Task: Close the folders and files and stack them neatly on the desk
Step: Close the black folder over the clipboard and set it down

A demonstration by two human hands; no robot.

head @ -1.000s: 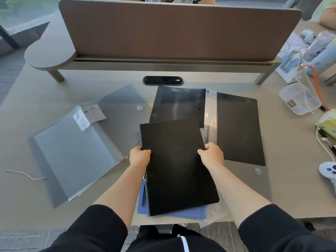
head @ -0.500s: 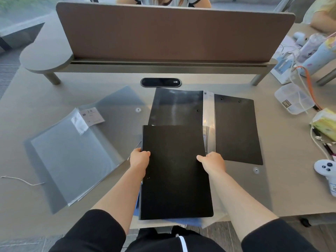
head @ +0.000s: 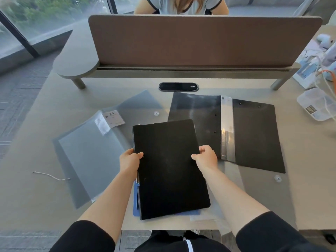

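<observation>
A closed black folder (head: 169,168) lies near the desk's front edge, on top of a blue folder (head: 135,204) whose left and bottom edges stick out. My left hand (head: 130,160) grips the black folder's left edge and my right hand (head: 206,155) grips its right edge. Behind it to the right an open black folder (head: 252,131) lies flat with a clear strip down its spine. A grey translucent file (head: 91,151) with a white label lies open at the left.
A brown divider panel (head: 200,39) on a raised shelf closes off the back of the desk (head: 36,188). A clear plastic box (head: 316,104) and cables sit at the far right. A white string (head: 49,176) lies at the left. Another person sits behind the divider.
The black folder has been turned a little anticlockwise on top of the blue one, both hands still on its edges. My head has tilted up, showing more of the divider.
</observation>
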